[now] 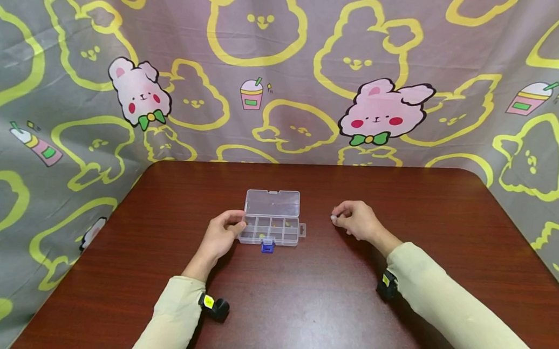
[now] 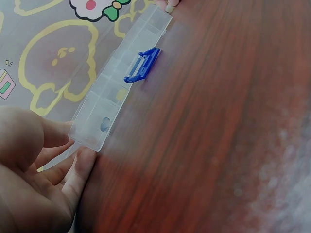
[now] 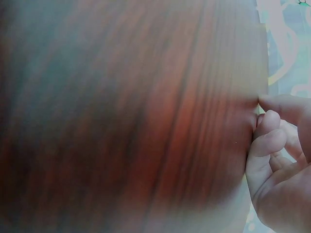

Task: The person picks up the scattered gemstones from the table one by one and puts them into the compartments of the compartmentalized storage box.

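A clear plastic compartment box (image 1: 281, 243) sits on the table with its lid (image 1: 272, 202) raised at the back and its blue latch (image 1: 267, 248) hanging at the front. My left hand (image 1: 219, 235) grips the box's left end between thumb and fingers. Small pieces lie in several compartments; the left wrist view shows a dark bluish one (image 2: 105, 124) and a yellowish one (image 2: 120, 94) through the wall. To the right of the box, my right hand (image 1: 359, 221) pinches a small pale piece (image 1: 333, 218) low over the table. Its exact kind cannot be told.
The dark red wooden table (image 1: 299, 311) spreads around the box and both arms. A grey curtain (image 1: 296, 73) with yellow outlines and cartoon rabbits hangs behind the table and along its sides. Small black cameras (image 1: 216, 308) are strapped to both wrists.
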`<control>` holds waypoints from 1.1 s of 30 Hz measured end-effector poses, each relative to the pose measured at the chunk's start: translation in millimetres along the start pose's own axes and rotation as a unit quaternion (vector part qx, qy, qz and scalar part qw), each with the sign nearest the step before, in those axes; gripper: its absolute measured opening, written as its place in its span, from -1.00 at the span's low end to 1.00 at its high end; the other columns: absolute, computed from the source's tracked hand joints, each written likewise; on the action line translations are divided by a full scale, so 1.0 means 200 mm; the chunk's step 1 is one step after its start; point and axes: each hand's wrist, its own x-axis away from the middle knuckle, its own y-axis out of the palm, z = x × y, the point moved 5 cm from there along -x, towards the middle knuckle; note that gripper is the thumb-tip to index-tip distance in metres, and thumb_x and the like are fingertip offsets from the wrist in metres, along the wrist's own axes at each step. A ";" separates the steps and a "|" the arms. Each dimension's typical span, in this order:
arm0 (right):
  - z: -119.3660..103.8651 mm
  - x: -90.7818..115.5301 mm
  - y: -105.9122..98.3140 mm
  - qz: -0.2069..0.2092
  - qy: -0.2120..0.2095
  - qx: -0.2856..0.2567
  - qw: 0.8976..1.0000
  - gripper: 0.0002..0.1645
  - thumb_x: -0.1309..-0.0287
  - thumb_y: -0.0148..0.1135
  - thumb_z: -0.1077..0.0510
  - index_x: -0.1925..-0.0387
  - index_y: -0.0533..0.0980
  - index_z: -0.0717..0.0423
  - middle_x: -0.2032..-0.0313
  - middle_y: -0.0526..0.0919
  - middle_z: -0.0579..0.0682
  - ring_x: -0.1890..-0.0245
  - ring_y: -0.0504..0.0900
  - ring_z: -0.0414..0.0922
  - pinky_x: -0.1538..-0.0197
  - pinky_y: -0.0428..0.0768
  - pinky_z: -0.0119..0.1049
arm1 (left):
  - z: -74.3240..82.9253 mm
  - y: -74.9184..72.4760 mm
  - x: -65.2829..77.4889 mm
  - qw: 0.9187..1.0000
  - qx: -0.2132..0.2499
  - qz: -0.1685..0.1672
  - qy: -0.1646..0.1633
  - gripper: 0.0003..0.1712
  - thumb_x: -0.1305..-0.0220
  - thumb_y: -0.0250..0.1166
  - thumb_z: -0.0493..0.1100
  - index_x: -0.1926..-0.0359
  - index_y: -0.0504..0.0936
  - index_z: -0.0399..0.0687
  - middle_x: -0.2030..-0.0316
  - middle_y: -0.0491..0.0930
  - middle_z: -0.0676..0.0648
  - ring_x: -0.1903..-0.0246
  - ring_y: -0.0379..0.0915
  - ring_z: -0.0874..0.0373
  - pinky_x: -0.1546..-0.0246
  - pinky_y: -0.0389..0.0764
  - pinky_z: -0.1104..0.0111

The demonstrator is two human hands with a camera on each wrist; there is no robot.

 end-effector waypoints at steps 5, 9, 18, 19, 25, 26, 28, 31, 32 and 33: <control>0.00 0.00 0.00 -0.001 -0.003 0.005 1.000 -0.90 -0.23 0.34 0.24 0.24 0.62 0.20 0.52 0.59 -0.07 0.70 0.44 -0.18 0.70 0.35 -0.35 | 0.00 0.00 0.00 1.000 -0.002 -0.002 0.001 -0.67 -0.32 0.26 -0.43 -0.09 0.62 -0.32 0.08 0.64 -0.31 0.25 0.57 0.09 0.31 0.53 0.47; 0.00 0.01 -0.01 -0.003 -0.004 0.004 1.000 -0.91 -0.22 0.34 0.25 0.26 0.62 0.21 0.52 0.58 -0.07 0.70 0.43 -0.19 0.70 0.35 -0.36 | 0.00 0.00 0.00 1.000 -0.001 -0.001 0.000 -0.68 -0.32 0.27 -0.43 -0.09 0.62 -0.32 0.09 0.64 -0.30 0.27 0.56 0.09 0.32 0.53 0.46; -0.02 0.03 -0.01 -0.006 -0.002 -0.006 1.000 -0.92 -0.19 0.35 0.27 0.29 0.62 0.22 0.59 0.53 -0.09 0.72 0.39 -0.22 0.70 0.32 -0.37 | 0.00 0.00 -0.01 1.000 0.001 0.001 0.001 -0.67 -0.31 0.27 -0.43 -0.09 0.62 -0.33 0.08 0.64 -0.31 0.29 0.55 0.12 0.33 0.53 0.47; -0.02 0.04 -0.01 -0.007 0.000 -0.007 1.000 -0.93 -0.19 0.35 0.26 0.30 0.63 0.21 0.60 0.51 -0.09 0.72 0.39 -0.22 0.70 0.33 -0.37 | 0.00 0.00 -0.01 1.000 0.001 0.000 0.002 -0.67 -0.31 0.26 -0.43 -0.09 0.62 -0.33 0.08 0.64 -0.31 0.29 0.55 0.12 0.33 0.53 0.47; -0.03 0.06 -0.01 -0.006 0.005 -0.009 1.000 -0.93 -0.19 0.36 0.23 0.31 0.65 0.19 0.61 0.54 -0.05 0.69 0.44 -0.20 0.67 0.36 -0.36 | -0.01 0.00 -0.01 1.000 -0.001 -0.001 0.001 -0.68 -0.32 0.26 -0.43 -0.09 0.62 -0.34 0.08 0.64 -0.31 0.27 0.56 0.10 0.33 0.53 0.46; -0.03 0.06 -0.01 -0.004 0.005 -0.008 1.000 -0.93 -0.18 0.37 0.23 0.32 0.65 0.18 0.60 0.55 -0.05 0.67 0.45 -0.19 0.67 0.36 -0.35 | 0.00 0.00 -0.01 1.000 -0.002 -0.001 0.000 -0.68 -0.32 0.26 -0.43 -0.09 0.62 -0.33 0.08 0.64 -0.31 0.27 0.56 0.10 0.32 0.53 0.46; -0.03 0.07 -0.01 0.000 0.002 -0.006 1.000 -0.93 -0.18 0.38 0.23 0.33 0.66 0.18 0.58 0.58 -0.06 0.65 0.48 -0.19 0.65 0.38 -0.35 | 0.00 0.00 -0.01 1.000 -0.003 0.000 -0.002 -0.68 -0.32 0.26 -0.43 -0.09 0.62 -0.32 0.08 0.64 -0.31 0.27 0.56 0.09 0.32 0.54 0.46; -0.04 0.08 0.00 0.004 -0.006 -0.005 1.000 -0.93 -0.17 0.38 0.24 0.33 0.66 0.19 0.55 0.60 -0.07 0.64 0.50 -0.18 0.62 0.41 -0.34 | 0.00 0.00 0.00 1.000 -0.006 0.001 -0.004 -0.67 -0.32 0.27 -0.42 -0.10 0.62 -0.31 0.07 0.64 -0.29 0.27 0.56 0.09 0.32 0.53 0.46; -0.04 0.08 0.00 0.006 -0.008 -0.004 1.000 -0.93 -0.17 0.38 0.24 0.33 0.66 0.19 0.55 0.60 -0.08 0.64 0.51 -0.18 0.61 0.42 -0.34 | 0.00 0.00 0.00 1.000 -0.007 0.002 -0.005 -0.67 -0.32 0.27 -0.42 -0.10 0.62 -0.30 0.07 0.64 -0.29 0.27 0.55 0.09 0.32 0.53 0.46; -0.04 0.08 0.00 0.007 -0.010 -0.005 1.000 -0.93 -0.17 0.38 0.24 0.34 0.66 0.19 0.55 0.60 -0.08 0.64 0.51 -0.18 0.61 0.43 -0.33 | 0.00 0.00 0.00 1.000 -0.007 0.002 -0.005 -0.67 -0.32 0.27 -0.42 -0.10 0.62 -0.30 0.08 0.64 -0.29 0.27 0.55 0.09 0.32 0.53 0.46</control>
